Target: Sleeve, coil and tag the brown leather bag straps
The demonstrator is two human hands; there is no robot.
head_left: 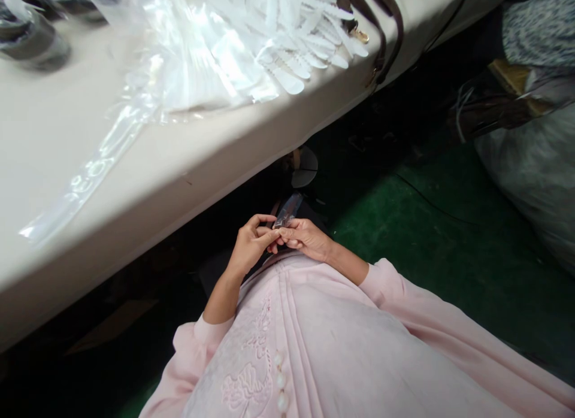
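Note:
Both hands meet in front of my waist, below the table edge. Between them is a clear plastic sleeve (288, 208) with something dark inside, its open length pointing away from me. My left hand (252, 241) pinches its near end with thumb and fingers, the index finger lying along the side. My right hand (309, 238) is closed on the same end from the other side, thumb tip close to the left thumb. What the fingers cover at the near end is hidden. A brown strap seems to hang just behind the sleeve, too dark to make out.
On the pale table (58, 166) lie a heap of clear plastic sleeves (193, 58), white plastic strips (287, 76) and brown belts (393, 23). Dark plastic-wrapped coils (31, 38) stand at the far left. A large pale sack (534, 160) sits on the green floor (395, 226) at right.

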